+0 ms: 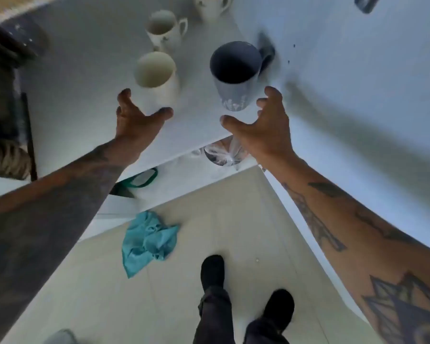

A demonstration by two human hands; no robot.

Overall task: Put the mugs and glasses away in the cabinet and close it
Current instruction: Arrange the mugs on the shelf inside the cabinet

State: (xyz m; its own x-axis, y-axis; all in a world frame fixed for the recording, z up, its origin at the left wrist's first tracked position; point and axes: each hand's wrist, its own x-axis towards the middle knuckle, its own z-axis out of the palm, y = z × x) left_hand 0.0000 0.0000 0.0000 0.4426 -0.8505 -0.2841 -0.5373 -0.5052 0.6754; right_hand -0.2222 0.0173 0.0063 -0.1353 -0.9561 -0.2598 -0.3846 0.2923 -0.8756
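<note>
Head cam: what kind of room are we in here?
Likely a home kitchen. Mugs stand on a white shelf, among them a cream mug and a grey-blue mug; glasses sit on a lower level, and a teal cloth lies on the pale tiled floor.

I have only one view, from the camera on the person's head; it looks steeply down and forward, with a wide lens that bends the edges; the white shelf (pixel 90 78) with the mugs is close under it, the two hands (pixel 137 115) (pixel 261 125) reach out from the lower corners, and the floor (pixel 209 219) with the person's shoes (pixel 278 306) lies far below; no second view shares this scene.
</note>
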